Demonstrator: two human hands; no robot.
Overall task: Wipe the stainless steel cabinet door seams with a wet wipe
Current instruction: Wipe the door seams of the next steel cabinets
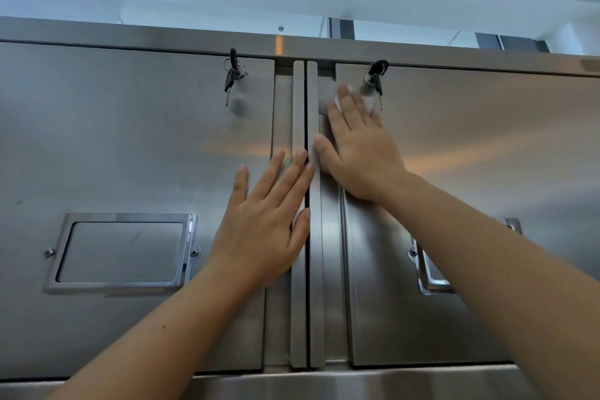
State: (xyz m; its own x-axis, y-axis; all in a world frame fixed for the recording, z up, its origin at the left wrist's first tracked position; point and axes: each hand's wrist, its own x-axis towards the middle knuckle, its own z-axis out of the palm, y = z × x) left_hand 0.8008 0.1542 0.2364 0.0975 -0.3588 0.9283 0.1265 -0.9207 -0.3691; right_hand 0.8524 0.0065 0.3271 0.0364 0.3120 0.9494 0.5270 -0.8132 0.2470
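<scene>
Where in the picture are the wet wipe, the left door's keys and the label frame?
wet wipe [350, 88], head view, its visible white corner
left door's keys [230, 77], head view, the hanging key's black head
label frame [120, 286], head view, its lower rim

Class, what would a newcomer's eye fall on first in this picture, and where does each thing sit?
Two bare hands spread flat on the steel cabinet doors stand out: the left hand lies across the vertical handles at the centre seam, and the right hand presses a white wet wipe high on the right door. Black-headed keys hang from a lock near the top of each door.
</scene>
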